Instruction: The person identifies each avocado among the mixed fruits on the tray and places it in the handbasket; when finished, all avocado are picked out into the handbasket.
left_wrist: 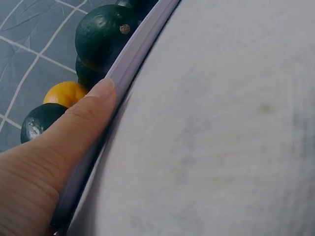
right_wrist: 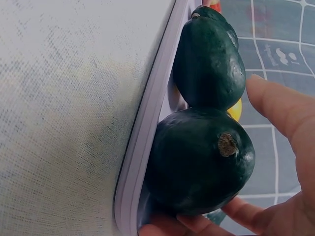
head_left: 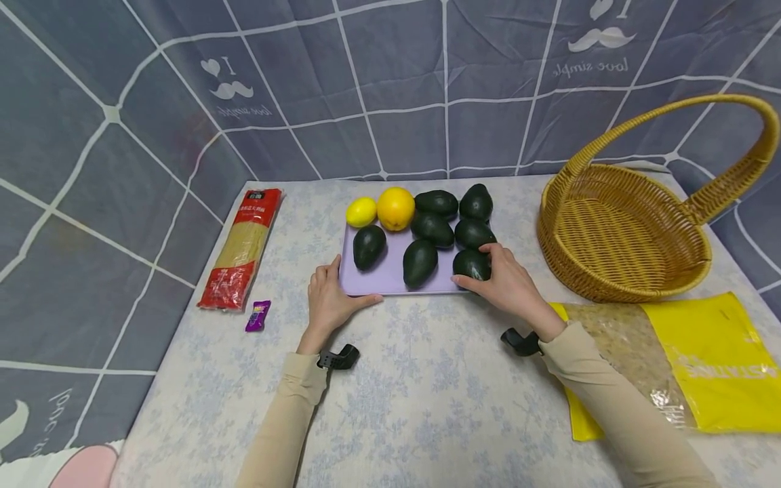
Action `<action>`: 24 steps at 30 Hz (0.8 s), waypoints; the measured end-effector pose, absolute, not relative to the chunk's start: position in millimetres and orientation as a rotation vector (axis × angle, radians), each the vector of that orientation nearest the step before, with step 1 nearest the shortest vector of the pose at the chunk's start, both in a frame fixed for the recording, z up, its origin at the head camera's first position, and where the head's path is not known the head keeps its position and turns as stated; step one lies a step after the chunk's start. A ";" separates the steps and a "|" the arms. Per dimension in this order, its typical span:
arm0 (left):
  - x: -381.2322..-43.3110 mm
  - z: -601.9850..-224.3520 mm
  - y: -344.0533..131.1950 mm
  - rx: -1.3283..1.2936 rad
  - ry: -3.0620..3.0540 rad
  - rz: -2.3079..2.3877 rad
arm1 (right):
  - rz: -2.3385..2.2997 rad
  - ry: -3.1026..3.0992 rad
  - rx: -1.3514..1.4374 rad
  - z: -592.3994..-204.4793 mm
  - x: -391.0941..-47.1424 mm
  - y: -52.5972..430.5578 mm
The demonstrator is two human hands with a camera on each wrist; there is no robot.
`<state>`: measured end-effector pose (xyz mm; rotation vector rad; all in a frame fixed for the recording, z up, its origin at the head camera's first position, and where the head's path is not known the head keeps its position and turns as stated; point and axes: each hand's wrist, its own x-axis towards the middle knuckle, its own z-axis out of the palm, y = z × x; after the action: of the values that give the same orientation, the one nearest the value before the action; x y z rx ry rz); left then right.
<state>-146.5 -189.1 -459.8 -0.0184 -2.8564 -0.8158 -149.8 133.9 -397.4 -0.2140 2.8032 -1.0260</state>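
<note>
A lilac tray (head_left: 384,274) on the table bears several dark green avocados, a lemon (head_left: 361,212) and an orange (head_left: 396,209). My left hand (head_left: 328,298) is at the tray's front left corner, its fingers along the left side. Its straight thumb (left_wrist: 86,110) lies along the front rim. My right hand (head_left: 506,278) curls round the front right avocado (right_wrist: 197,162), fingertips against its side. In the right wrist view the thumb (right_wrist: 270,98) stands a little off from it, near a neighbouring avocado (right_wrist: 209,64). The left fingers are hidden in the left wrist view.
A wicker basket (head_left: 552,268) with a tall handle stands right of the tray. Before it lies a yellow and clear bag (head_left: 720,366), partly under the right forearm. On the left are a red noodle packet (head_left: 241,251) and a small purple wrapped sweet (head_left: 258,316). Grey checked cloth (head_left: 403,88) hangs behind.
</note>
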 end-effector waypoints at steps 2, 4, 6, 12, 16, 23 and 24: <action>-147.0 -460.3 -189.6 -0.033 -2.843 -0.817 | -1.017 2.800 -0.216 -396.9 -150.1 133.7; -147.0 -460.6 -189.9 -0.045 -2.831 -0.823 | -1.002 2.796 -0.221 -396.5 -150.5 133.3; -146.6 -460.4 -189.9 -0.053 -2.821 -0.829 | -0.984 2.792 -0.218 -396.3 -150.7 133.1; -145.0 -459.5 -189.4 -0.059 -2.807 -0.840 | -0.963 2.791 -0.200 -397.1 -151.1 130.9; -144.9 -459.3 -189.7 -0.048 -2.822 -0.850 | -0.969 2.805 -0.183 -399.6 -150.4 128.0; -146.4 -460.7 -189.8 -0.034 -2.833 -0.855 | -0.983 2.836 -0.164 -403.7 -149.3 122.5; -146.6 -460.9 -189.9 -0.033 -2.835 -0.854 | -0.990 2.839 -0.162 -404.0 -149.2 121.9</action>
<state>-146.6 -189.9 -460.9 -0.0335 -2.8351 -0.8544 -149.2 121.9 -404.0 -0.1616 2.8394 -0.9898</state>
